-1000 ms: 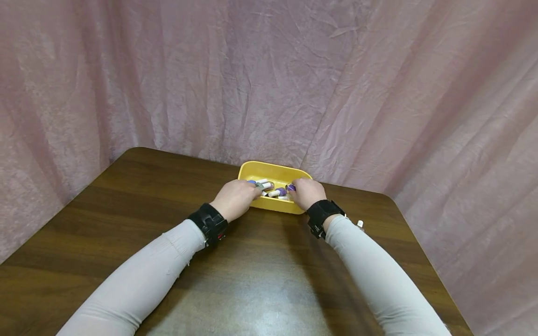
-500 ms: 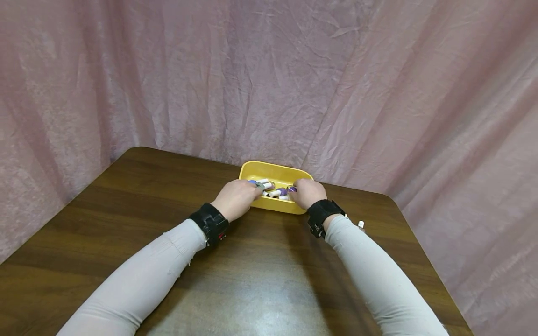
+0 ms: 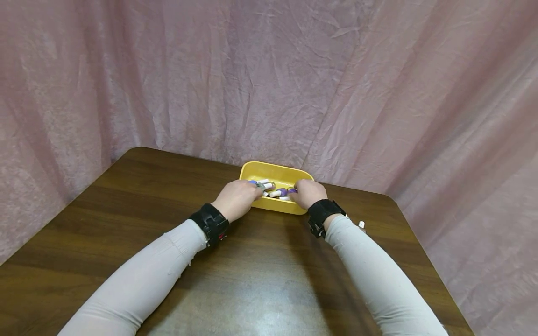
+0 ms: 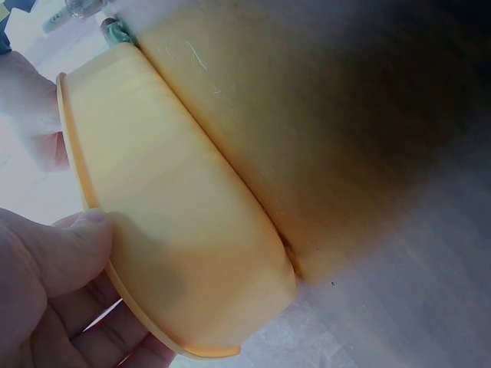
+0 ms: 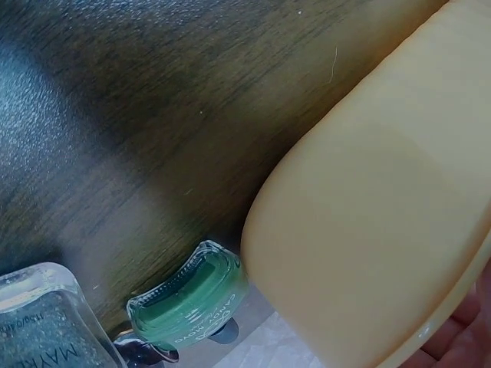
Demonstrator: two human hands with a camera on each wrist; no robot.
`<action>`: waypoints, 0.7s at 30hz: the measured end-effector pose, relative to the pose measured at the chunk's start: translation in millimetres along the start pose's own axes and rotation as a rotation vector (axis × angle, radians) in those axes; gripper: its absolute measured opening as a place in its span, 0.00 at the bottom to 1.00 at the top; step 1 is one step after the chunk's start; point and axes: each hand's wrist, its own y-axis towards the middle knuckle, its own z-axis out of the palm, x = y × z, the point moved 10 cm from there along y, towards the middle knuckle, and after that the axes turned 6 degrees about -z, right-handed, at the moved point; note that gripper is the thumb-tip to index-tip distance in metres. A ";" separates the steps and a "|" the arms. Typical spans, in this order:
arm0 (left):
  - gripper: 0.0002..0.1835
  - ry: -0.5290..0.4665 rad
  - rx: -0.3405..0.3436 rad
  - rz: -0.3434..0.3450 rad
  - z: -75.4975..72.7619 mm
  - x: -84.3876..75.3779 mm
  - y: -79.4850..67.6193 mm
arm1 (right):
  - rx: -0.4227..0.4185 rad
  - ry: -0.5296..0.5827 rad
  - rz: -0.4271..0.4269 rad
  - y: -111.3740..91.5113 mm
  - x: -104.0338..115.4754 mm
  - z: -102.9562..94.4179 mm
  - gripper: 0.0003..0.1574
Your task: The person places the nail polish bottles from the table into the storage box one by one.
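Note:
A yellow plastic bin stands near the table's far edge, with several nail polish bottles lying in it, white caps and purple or blue bodies among them. My left hand grips the near rim at the left; in the left wrist view its thumb lies on the outer wall and its fingers are behind the rim. At the right end of the bin, my right hand holds the rim, its fingers partly showing behind it in the right wrist view.
Beside the bin's right end are a green nail polish bottle and a clear glittery bottle. A white cap shows past my right forearm. A pink curtain hangs behind the brown wooden table.
Hardly anything differs. Both hands stay at the bin, and the bin and bottles appear shifted only very slightly to the right in the head view.

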 end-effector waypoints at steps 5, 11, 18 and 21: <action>0.04 0.000 0.002 0.000 2.0 1.0 0.5 | 0.004 -0.006 0.002 1.8 -1.2 2.8 0.14; 0.04 0.003 -0.010 0.005 0.4 -0.1 0.2 | 0.000 -0.001 0.003 1.4 -1.1 2.2 0.14; 0.03 0.007 -0.013 0.006 -1.9 -1.1 -0.7 | 0.005 -0.006 -0.002 -0.3 0.8 -0.6 0.16; 0.04 0.006 -0.006 0.002 -2.0 -1.0 -0.9 | 0.011 -0.010 0.005 -1.4 1.8 -0.5 0.18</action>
